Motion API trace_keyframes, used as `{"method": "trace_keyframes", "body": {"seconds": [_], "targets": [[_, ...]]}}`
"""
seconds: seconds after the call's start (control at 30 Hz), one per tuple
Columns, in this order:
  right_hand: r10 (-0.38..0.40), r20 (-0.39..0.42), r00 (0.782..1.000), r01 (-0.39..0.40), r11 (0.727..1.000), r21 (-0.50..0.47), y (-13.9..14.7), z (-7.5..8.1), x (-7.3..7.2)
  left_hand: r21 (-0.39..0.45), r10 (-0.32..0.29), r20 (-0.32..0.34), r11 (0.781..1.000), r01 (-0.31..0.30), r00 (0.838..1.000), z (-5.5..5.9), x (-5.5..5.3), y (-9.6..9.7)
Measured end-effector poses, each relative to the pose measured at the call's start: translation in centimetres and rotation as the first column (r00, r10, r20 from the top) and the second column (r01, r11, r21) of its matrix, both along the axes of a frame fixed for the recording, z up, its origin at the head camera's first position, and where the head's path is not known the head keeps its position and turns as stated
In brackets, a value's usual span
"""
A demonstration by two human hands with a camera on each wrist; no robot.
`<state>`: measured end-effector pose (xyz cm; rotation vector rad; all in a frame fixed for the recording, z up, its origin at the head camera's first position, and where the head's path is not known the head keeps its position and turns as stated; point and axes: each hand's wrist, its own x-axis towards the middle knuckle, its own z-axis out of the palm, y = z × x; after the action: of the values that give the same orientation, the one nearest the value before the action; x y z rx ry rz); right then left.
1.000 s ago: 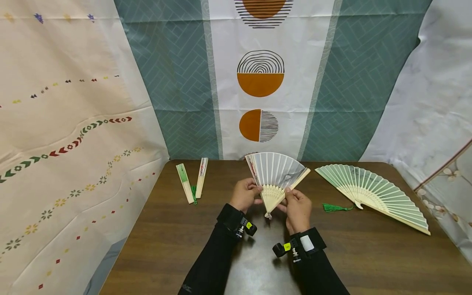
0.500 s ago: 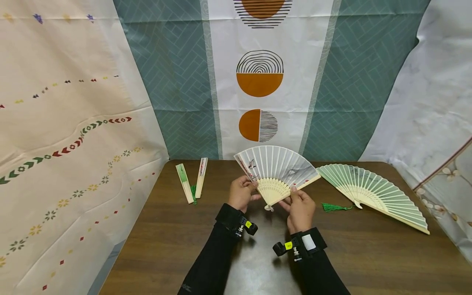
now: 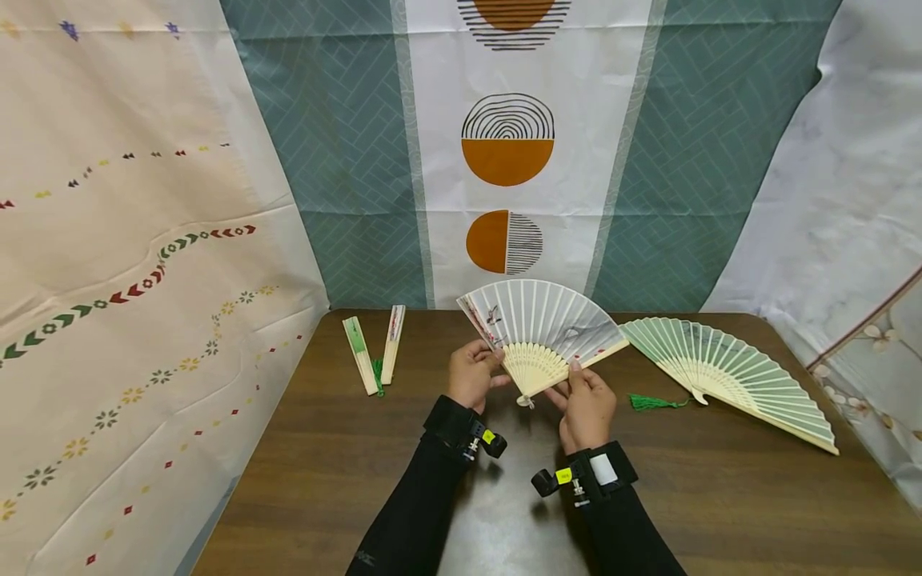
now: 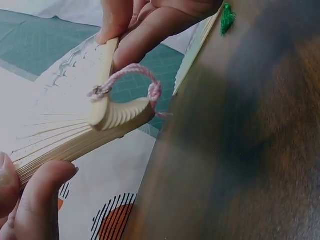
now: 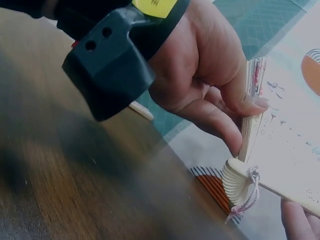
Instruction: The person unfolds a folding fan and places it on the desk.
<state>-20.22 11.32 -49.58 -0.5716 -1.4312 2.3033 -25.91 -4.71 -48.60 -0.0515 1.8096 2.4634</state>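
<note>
A white folding fan (image 3: 543, 316) with a painted bird and grey shading is spread partway above the table in the head view. My left hand (image 3: 471, 374) pinches the bunched ribs along its left edge. On the other side, the thumb and fingers of my right hand (image 3: 589, 406) pinch the right outer rib. The left wrist view shows the pivot end with a pinkish cord loop (image 4: 132, 69) tied to it. Several ribs on the left side are still stacked together, seen as a stack (image 5: 254, 90) in the right wrist view.
A spread green fan (image 3: 727, 372) with a green tassel (image 3: 657, 402) lies right on the brown table (image 3: 324, 480). Two folded fans lie at the back left: a green one (image 3: 360, 356) and a white one (image 3: 393, 344). Patterned cloths (image 3: 353, 160) hang behind.
The white fan has spread wider and risen slightly, mostly between the first two frames. My right hand has shifted a little to the right; the fan is nearly unchanged since half a second ago.
</note>
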Motion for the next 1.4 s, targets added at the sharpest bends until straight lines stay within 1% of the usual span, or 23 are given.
{"method": "trace_keyframes", "body": {"seconds": [0.23,0.43,0.6,0.83,1.03,1.2,1.27,1.4], "targets": [[-0.013,-0.009,1.000,0.012,0.999,-0.034,0.0,0.1,0.0,0.031,0.014,-0.005,0.999,-0.014,1.000,0.0,0.1,-0.1],[-0.038,-0.013,0.999,0.037,0.996,-0.078,0.1,0.1,-0.1,0.094,0.027,0.002,0.995,-0.027,1.000,-0.2,0.0,0.1],[-0.044,0.002,0.999,0.044,0.993,-0.113,0.2,0.1,-0.1,0.140,0.043,0.010,0.989,-0.044,0.999,-0.4,-0.1,0.3],[-0.075,0.001,0.997,0.074,0.979,-0.187,0.4,0.0,-0.4,0.195,0.081,0.023,0.977,-0.084,0.996,-0.3,0.0,0.6],[-0.085,0.010,0.996,0.085,0.975,-0.203,0.3,0.3,-0.3,0.222,0.115,0.029,0.968,-0.119,0.993,-0.4,0.0,0.9],[-0.096,0.006,0.995,0.095,0.964,-0.248,0.4,0.5,-0.4,0.238,0.145,0.024,0.960,-0.147,0.989,-0.4,0.2,1.2],[-0.103,0.003,0.995,0.100,0.958,-0.268,0.4,0.6,-0.4,0.251,0.161,0.026,0.954,-0.163,0.987,-0.5,0.2,1.4],[-0.115,0.007,0.993,0.113,0.954,-0.278,0.4,0.7,-0.4,0.286,0.189,0.035,0.939,-0.191,0.981,-0.4,0.2,1.7]]}}
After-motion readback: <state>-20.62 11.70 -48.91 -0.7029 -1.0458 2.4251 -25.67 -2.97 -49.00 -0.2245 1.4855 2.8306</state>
